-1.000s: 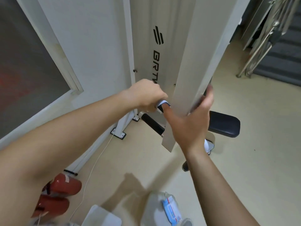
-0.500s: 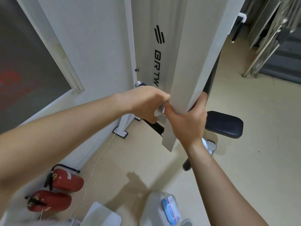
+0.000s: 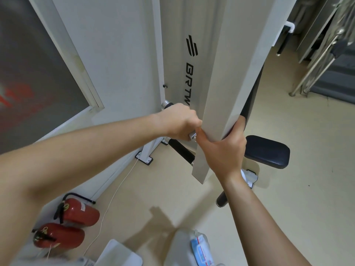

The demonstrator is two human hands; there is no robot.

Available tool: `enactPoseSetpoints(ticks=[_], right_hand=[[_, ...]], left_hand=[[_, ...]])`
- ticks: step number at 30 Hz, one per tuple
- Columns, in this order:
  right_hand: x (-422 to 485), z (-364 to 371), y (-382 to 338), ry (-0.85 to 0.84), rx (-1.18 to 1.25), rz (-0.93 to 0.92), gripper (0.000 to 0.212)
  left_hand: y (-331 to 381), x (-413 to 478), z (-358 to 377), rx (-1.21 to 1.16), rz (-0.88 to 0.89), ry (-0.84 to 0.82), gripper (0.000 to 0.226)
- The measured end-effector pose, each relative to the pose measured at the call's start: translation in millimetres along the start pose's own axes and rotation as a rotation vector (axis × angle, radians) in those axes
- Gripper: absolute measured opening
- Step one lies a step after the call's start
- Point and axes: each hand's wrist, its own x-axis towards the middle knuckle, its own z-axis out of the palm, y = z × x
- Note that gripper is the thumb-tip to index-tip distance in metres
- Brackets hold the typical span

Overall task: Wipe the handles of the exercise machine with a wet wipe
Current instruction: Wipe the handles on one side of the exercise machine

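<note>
A white exercise machine stands before me, with a long white arm (image 3: 226, 77) slanting down across the view. My left hand (image 3: 178, 121) is closed around a black handle with a silver end cap (image 3: 166, 104), and a small white piece of wet wipe (image 3: 192, 136) shows under its fingers. My right hand (image 3: 222, 148) grips the lower part of the white arm from the right, thumb in front and fingers behind. A second black handle (image 3: 181, 151) sticks out below my left hand.
The black padded seat (image 3: 269, 152) sits right of my right hand. Two red fire extinguishers (image 3: 76, 214) lie on the floor at the lower left beside a white cord. A wet wipe pack (image 3: 200, 250) lies at the bottom. Metal railings (image 3: 322, 48) stand at the far right.
My right hand has closed around the white arm after reaching for it with fingers spread. My left hand has stayed on the handle, whose silver end cap now shows.
</note>
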Motion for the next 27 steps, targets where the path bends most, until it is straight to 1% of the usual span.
enactPoseSetpoints(ticks=[3,6,8,9,12,13,15,16,17,18,19,21,23,24,27], right_hand=[[1.0,-1.8,3.0,-0.005,0.006,0.003,0.058],[2.8,0.9,0.6,-0.002,-0.002,-0.013,0.059],[2.1,3.3,-1.9,0.003,-0.003,-0.027,0.058],[1.8,4.0,-2.4,0.005,0.001,-0.031,0.058],[0.8,6.4,-1.9,0.004,0.011,-0.041,0.059],[0.8,7.4,-2.0,0.007,0.007,-0.048,0.059],[2.1,9.5,-2.1,0.014,-0.003,-0.062,0.059],[3.0,10.3,-1.8,0.015,-0.005,-0.057,0.059],[3.9,10.7,-1.9,0.012,-0.003,-0.045,0.059],[5.0,10.8,-2.0,0.006,-0.001,-0.031,0.060],[6.3,10.7,-1.7,-0.002,0.001,-0.019,0.060],[8.6,9.2,-0.1,-0.007,0.008,-0.003,0.059],[9.5,6.7,2.0,-0.005,0.021,-0.005,0.057],[10.0,5.5,3.2,-0.001,0.024,-0.010,0.057],[9.5,4.4,5.1,-0.002,0.016,-0.018,0.058]], left_hand=[[-5.0,5.7,-5.2,0.093,0.004,-0.094,0.011],[-22.0,8.5,-17.4,0.072,-0.011,-0.269,0.014],[-35.5,5.6,-23.7,0.036,-0.015,-0.333,0.022],[-41.5,4.0,-23.7,0.031,-0.014,-0.330,0.023],[-52.1,-3.6,-19.5,0.047,-0.038,-0.271,0.015],[-53.0,-5.3,-14.4,0.084,-0.036,-0.228,0.014],[-37.0,-5.9,-8.8,0.116,0.018,-0.088,0.023],[-25.4,-5.5,-6.9,0.066,-0.001,-0.013,0.028],[-14.7,-1.7,-5.0,-0.001,-0.047,0.024,0.029],[-4.7,3.9,-3.3,-0.009,-0.085,-0.029,0.024],[4.4,8.9,1.3,0.017,-0.086,-0.075,0.018],[2.2,11.6,3.9,0.036,0.015,-0.061,0.017],[-24.5,6.4,6.9,0.073,0.083,0.054,0.034],[-37.6,1.9,4.3,0.099,0.086,0.080,0.035],[-62.7,-7.7,2.6,0.153,0.044,0.089,0.020]])
